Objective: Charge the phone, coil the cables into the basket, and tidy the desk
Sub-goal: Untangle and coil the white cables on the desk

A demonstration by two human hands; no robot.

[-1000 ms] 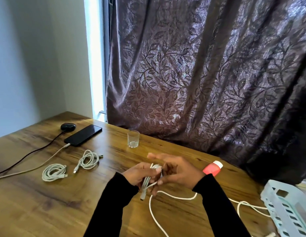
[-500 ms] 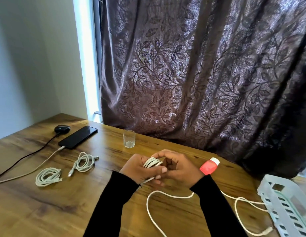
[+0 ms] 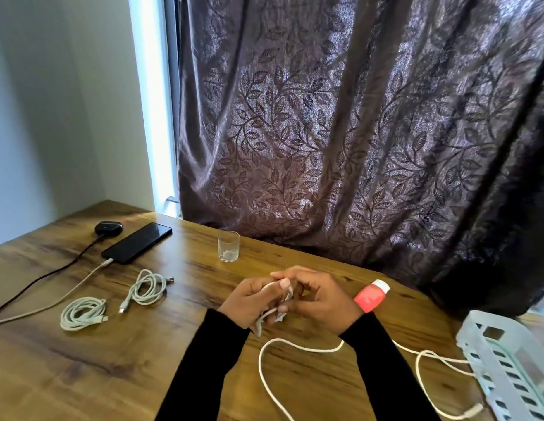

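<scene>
- Left hand [image 3: 249, 302] and right hand [image 3: 319, 299] are both gripping one white cable [image 3: 266, 375] at center frame.
- Two coiled cables [image 3: 82, 312] are lying lower left.
- One phone [image 3: 137, 243] is charging upper left.
- One basket [image 3: 507, 366] is sitting lower right.

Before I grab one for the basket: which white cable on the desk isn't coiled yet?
The white cable in both hands, left hand and right hand; its tail trails loose across the desk. The two beside the phone are already coiled.

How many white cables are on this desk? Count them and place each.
4: a coiled one front left, a looser coil beside it, one plugged into the phone, and one being wound in both hands. More may be hidden.
</scene>
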